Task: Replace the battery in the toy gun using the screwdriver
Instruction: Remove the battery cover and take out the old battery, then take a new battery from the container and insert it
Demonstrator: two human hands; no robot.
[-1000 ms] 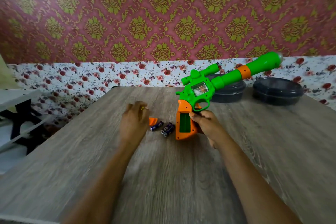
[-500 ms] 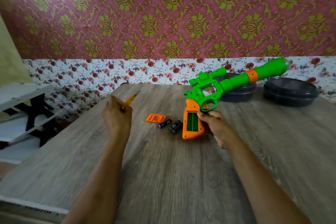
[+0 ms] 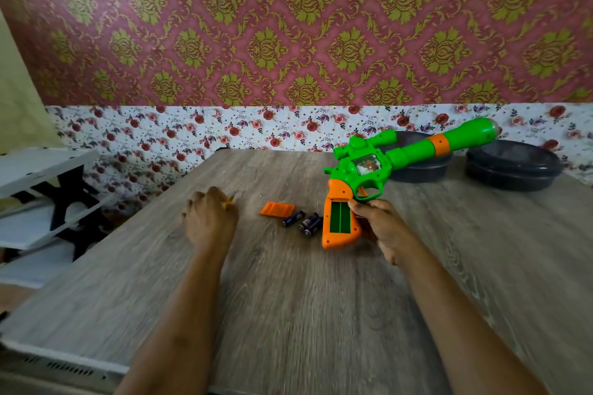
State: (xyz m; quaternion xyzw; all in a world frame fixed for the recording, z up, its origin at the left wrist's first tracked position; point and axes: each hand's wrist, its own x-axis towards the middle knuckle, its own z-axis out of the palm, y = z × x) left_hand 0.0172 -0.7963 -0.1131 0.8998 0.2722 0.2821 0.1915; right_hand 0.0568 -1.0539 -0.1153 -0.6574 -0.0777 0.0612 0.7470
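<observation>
My right hand (image 3: pixel 380 228) grips the orange grip of a green toy gun (image 3: pixel 369 167), barrel pointing up and to the right. The battery bay (image 3: pixel 339 217) in the grip is open and shows green inside. To its left on the table lie three dark batteries (image 3: pixel 305 221) and the orange battery cover (image 3: pixel 277 209). My left hand (image 3: pixel 210 218) rests low on the table left of the cover. It is closed around a yellow-handled screwdriver (image 3: pixel 229 201), of which only a small blurred part shows.
The wooden table (image 3: pixel 288 314) reaches back to a floral wall. Two dark round bowls (image 3: pixel 511 165) stand at the back right, one partly behind the gun barrel. A white shelf with black brackets (image 3: pixel 41 202) stands off the table's left edge.
My left hand left the spot by the cover, lifted the screwdriver up and to the left, then came down onto the table. The gun stayed in my right hand.
</observation>
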